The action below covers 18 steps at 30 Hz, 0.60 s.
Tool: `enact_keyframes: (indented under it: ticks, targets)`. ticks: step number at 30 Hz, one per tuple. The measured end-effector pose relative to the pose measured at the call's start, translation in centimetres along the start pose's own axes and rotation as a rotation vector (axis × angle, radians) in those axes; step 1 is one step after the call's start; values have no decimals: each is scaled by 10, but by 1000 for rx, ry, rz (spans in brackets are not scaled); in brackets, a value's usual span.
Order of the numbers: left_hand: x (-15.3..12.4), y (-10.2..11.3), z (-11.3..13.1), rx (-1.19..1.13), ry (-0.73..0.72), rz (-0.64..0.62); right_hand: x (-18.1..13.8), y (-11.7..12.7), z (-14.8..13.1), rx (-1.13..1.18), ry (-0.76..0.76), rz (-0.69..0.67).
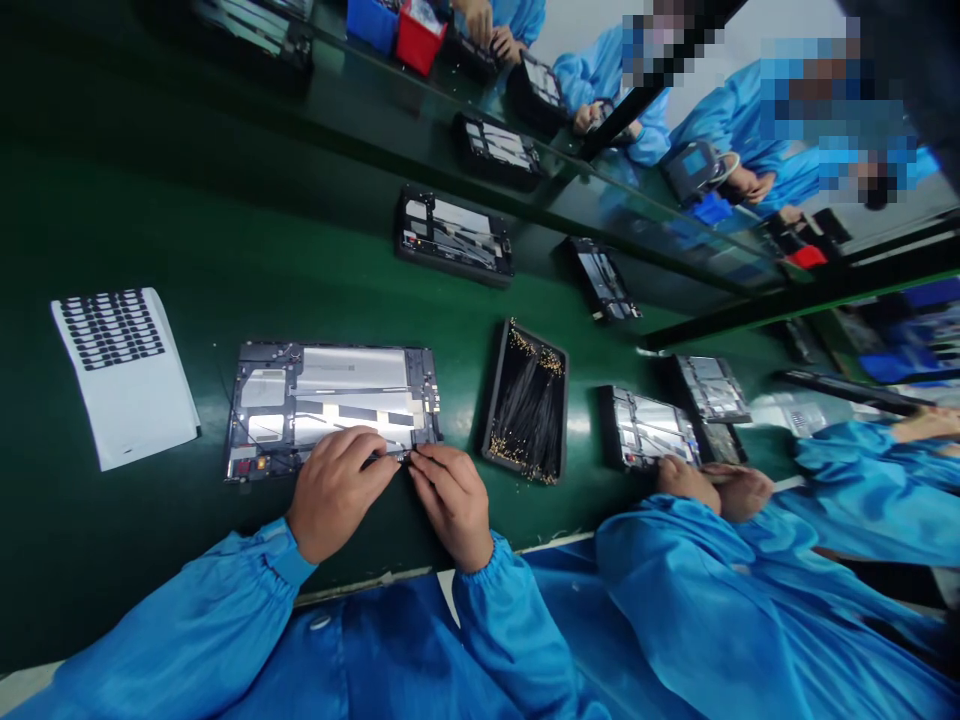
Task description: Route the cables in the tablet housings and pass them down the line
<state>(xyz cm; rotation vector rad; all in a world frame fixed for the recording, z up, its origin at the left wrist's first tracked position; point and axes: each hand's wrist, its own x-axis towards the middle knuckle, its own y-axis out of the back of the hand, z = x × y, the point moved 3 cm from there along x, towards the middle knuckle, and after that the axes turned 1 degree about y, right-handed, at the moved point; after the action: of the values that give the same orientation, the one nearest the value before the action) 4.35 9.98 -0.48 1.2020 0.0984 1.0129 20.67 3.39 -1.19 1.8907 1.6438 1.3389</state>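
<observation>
An opened tablet [352, 375] with silver battery packs, a black frame and thin cables lies in front of me on the green bench. My left hand [337, 495] rests over its near edge, thumb and fingers pinched together close to the lower right corner. At that same corner my right hand [454, 500] has its fingertips closed, almost touching the left ones. Whatever is between the fingertips is too small and covered to make out. To the right of the tablet stands a black tray [564, 400] full of thin black cables with gold-coloured ends.
On the left lies a white sheet [142, 420] with rows of black stickers. More opened tablets [454, 235] are on the bench and on the glass shelf above. A co-worker's hands [686, 485] handle another tablet [649, 430] at right. Red [420, 40] and blue bins sit up top.
</observation>
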Motion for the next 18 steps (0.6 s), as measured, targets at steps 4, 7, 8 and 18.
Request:
enact_keyframes:
  ticks: [4,7,8,18]
  targets:
    - [-1,0,0,2,-2,2,-1,0,1,13,-35,25]
    - [-2,0,0,5,5,-5,1,-1,0,-20,-45,18]
    - [-2,0,0,2,9,-7,3,-1,-1,-27,-47,13]
    - [-2,-1,1,-13,39,-25,14,5,0,-11,-78,-166]
